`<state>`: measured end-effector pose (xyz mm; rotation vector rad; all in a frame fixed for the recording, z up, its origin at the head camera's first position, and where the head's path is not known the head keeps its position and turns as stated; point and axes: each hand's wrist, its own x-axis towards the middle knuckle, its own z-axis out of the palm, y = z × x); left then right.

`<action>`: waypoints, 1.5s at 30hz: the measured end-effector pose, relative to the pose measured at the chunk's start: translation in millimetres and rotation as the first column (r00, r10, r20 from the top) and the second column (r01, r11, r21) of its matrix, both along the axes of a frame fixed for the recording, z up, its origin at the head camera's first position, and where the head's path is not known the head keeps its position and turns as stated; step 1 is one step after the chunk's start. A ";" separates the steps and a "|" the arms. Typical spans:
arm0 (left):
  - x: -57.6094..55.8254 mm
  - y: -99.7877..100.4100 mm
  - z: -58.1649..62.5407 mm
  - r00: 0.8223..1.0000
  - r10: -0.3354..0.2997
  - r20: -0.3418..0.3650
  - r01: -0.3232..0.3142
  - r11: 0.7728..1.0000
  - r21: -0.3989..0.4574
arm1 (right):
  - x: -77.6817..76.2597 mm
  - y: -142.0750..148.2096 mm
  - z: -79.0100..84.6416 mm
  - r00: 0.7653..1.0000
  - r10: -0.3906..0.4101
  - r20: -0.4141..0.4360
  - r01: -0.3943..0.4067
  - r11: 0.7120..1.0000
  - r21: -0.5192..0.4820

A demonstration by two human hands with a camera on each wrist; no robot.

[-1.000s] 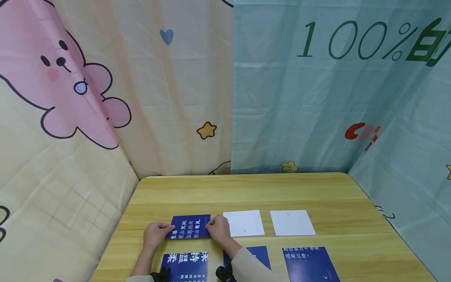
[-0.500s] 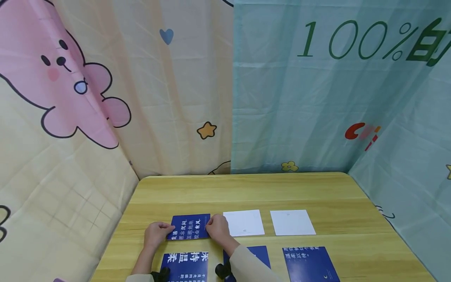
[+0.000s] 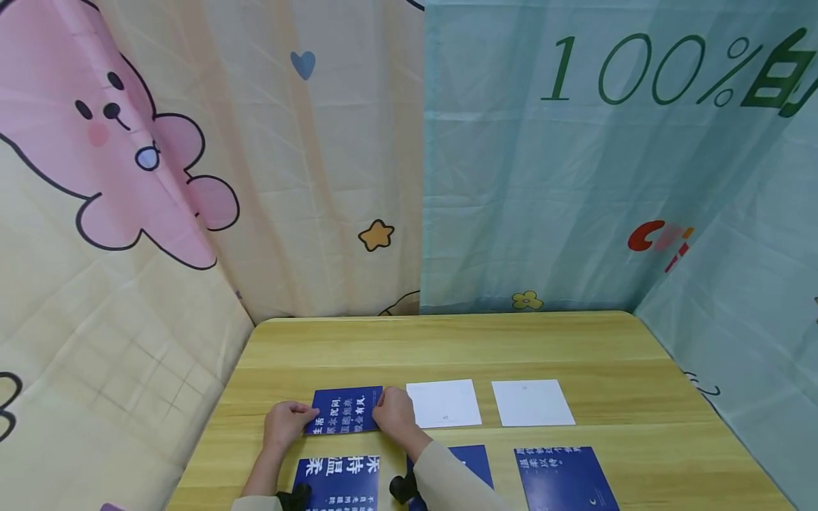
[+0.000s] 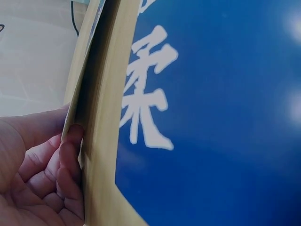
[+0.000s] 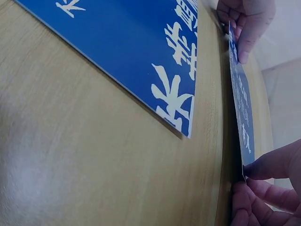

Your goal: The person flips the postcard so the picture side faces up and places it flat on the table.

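A blue card with white Chinese characters is held by its two short ends, left of two white cards. My left hand pinches its left end between thumb and fingers, and my right hand pinches the right end. In the left wrist view, the card's thin edge shows between the thumb and curled fingers. From the right wrist view, the card looks tilted, its lower edge close to the table. Nearest in front lies another blue card with larger characters.
Two white cards lie in the back row to the right. Two more blue cards are in the front row, the middle one partly under my right forearm. The wooden table meets printed curtains behind and at both sides.
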<state>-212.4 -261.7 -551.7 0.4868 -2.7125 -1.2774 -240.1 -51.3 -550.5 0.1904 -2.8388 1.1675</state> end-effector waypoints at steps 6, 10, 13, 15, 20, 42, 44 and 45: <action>-0.1 0.7 -0.4 1.000 0.008 0.000 -0.008 1.000 0.010 | -0.9 -1.1 0.1 1.000 0.000 0.022 -0.001 1.000 0.011; -0.9 1.2 -1.6 1.000 0.007 -0.009 -0.007 1.000 0.005 | -0.6 -1.1 1.0 1.000 -0.008 0.022 0.008 1.000 0.021; -1.0 1.8 -1.7 1.000 0.004 -0.013 -0.004 1.000 0.001 | 0.5 -0.9 2.4 1.000 -0.008 0.020 0.008 1.000 0.013; -0.6 2.0 -1.5 1.000 0.003 -0.016 -0.003 1.000 -0.003 | 0.8 -1.1 2.4 1.000 -0.004 0.026 0.004 1.000 0.010; -0.4 2.4 -2.4 1.000 0.002 -0.015 -0.002 1.000 -0.008 | 1.8 -1.3 1.1 1.000 -0.001 0.024 0.001 1.000 0.005; 0.9 10.9 -4.3 0.999 0.016 -0.051 -0.021 0.994 -0.105 | 4.0 -0.9 -2.9 1.000 -0.023 0.018 0.023 1.000 -0.019; 1.1 10.5 -3.7 0.999 0.012 -0.050 -0.018 0.994 -0.105 | 4.0 -1.0 -2.4 1.000 -0.023 0.015 0.023 1.000 -0.015; 1.2 10.3 -3.1 0.999 0.009 -0.052 -0.015 0.994 -0.108 | 4.0 -1.0 -1.9 1.000 -0.024 0.014 0.024 1.000 -0.013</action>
